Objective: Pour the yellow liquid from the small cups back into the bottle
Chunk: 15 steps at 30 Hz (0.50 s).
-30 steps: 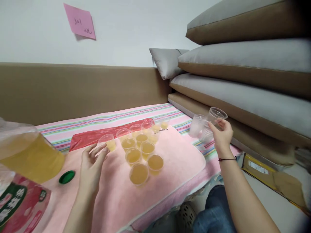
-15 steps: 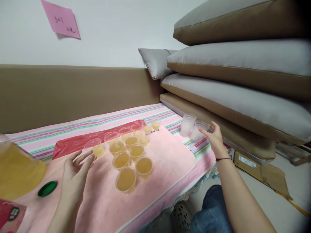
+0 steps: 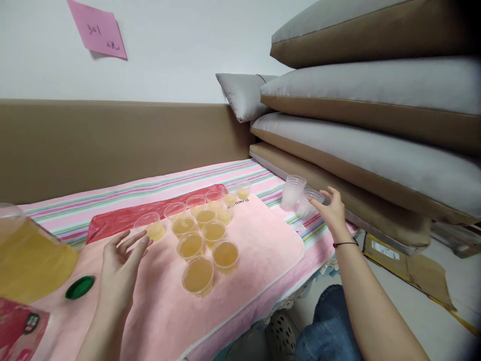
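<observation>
Several clear cups of yellow liquid (image 3: 198, 276) stand grouped on a pink mat (image 3: 255, 255). My left hand (image 3: 122, 258) hovers over the mat's left part, fingers apart and holding nothing, just in front of a separate cup with yellow liquid (image 3: 155, 229). At the right, my right hand (image 3: 332, 206) has thumb and fingers spread beside a stack of empty clear cups (image 3: 308, 204); whether the fingertips touch it I cannot tell. Another stack of empty cups (image 3: 293, 193) leans close behind it.
A large clear container of yellow liquid (image 3: 33, 260) is at the left, near a green lid (image 3: 80, 288) and a red packet (image 3: 22, 326). Red plastic (image 3: 124, 218) lies behind the cups. Big cushions (image 3: 368, 90) are piled at the right; flattened cardboard (image 3: 409, 268) lies on the floor.
The view has shifted slightly, so the cups and mat appear a little further right. Both hands keep nearly the same pose. Nothing has been taken hold of or let go.
</observation>
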Motion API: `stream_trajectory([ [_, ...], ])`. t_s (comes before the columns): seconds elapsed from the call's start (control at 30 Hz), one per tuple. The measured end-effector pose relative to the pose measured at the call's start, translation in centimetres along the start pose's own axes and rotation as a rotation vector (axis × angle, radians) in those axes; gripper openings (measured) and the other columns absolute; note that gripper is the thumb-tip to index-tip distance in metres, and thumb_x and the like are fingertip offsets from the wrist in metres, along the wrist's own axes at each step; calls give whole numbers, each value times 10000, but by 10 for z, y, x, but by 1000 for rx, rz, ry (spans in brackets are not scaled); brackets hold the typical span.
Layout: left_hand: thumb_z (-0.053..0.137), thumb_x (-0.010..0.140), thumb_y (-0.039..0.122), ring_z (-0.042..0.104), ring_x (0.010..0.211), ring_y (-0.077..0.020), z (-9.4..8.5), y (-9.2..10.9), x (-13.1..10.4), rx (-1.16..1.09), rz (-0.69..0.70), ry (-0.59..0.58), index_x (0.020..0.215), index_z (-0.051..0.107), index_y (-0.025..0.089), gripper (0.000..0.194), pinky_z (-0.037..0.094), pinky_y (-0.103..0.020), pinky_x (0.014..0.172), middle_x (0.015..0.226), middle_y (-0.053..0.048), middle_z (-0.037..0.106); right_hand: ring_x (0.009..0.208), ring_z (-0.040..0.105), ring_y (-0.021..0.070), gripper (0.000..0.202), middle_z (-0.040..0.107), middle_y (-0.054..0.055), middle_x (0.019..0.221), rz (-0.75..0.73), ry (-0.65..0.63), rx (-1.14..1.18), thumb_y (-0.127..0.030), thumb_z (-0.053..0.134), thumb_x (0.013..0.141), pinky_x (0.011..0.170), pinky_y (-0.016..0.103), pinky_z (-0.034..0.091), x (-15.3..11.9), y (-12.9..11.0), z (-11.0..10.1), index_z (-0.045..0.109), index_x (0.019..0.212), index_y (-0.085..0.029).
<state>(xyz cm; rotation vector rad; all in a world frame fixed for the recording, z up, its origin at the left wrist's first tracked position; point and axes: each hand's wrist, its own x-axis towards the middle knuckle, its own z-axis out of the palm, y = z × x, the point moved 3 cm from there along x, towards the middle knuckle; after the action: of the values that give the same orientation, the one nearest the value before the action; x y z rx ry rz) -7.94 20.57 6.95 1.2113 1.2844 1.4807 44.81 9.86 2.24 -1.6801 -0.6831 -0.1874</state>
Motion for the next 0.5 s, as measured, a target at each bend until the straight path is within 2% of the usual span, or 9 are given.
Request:
stream_trajectory([
  [0.13,793,670,443,633,1157,-318,0,0,-1,-25,10,22,1190,506,216,635,433,-591,1079,1238,-117,633,1266,485,359,728,598,171,1294,-261,97,-45,-560,746,658,1103,536,316,-15,-46,2,563,1235,-154],
  [0.2,784,677,434,648,1125,-294,1,-1,-2,-27,10,21,1165,506,215,603,455,-553,1066,1217,-110,639,1233,516,332,588,615,146,1255,-386,116,-15,-509,712,740,1102,522,334,-33,-74,15,581,1205,-174],
  [0.23,782,681,434,657,1103,-282,1,-2,-2,-24,11,17,1159,504,215,595,464,-538,1057,1215,-109,640,1210,535,321,527,627,135,1228,-425,78,20,-482,702,761,1095,514,351,-44,-87,26,590,1183,-187],
  [0.3,783,685,441,668,1072,-266,1,-5,-2,-20,10,4,1160,499,216,597,474,-521,1043,1223,-112,639,1182,565,302,467,637,129,1209,-431,-136,146,-439,693,770,1086,498,384,-69,-105,56,592,1159,-201],
  [0.4,787,679,456,666,1074,-264,0,-8,-3,-35,13,9,1164,495,213,616,473,-514,1036,1219,-121,641,1247,550,297,525,622,129,1283,-208,-550,363,-409,737,703,1137,505,356,-111,-110,110,589,1171,-219],
  [0.5,785,690,456,654,1107,-262,-2,-10,-4,-45,7,9,1170,498,218,609,467,-498,1040,1229,-120,637,1274,557,301,617,601,139,1348,-74,-722,437,-403,785,647,1114,517,407,-143,-103,153,588,1205,-229],
])
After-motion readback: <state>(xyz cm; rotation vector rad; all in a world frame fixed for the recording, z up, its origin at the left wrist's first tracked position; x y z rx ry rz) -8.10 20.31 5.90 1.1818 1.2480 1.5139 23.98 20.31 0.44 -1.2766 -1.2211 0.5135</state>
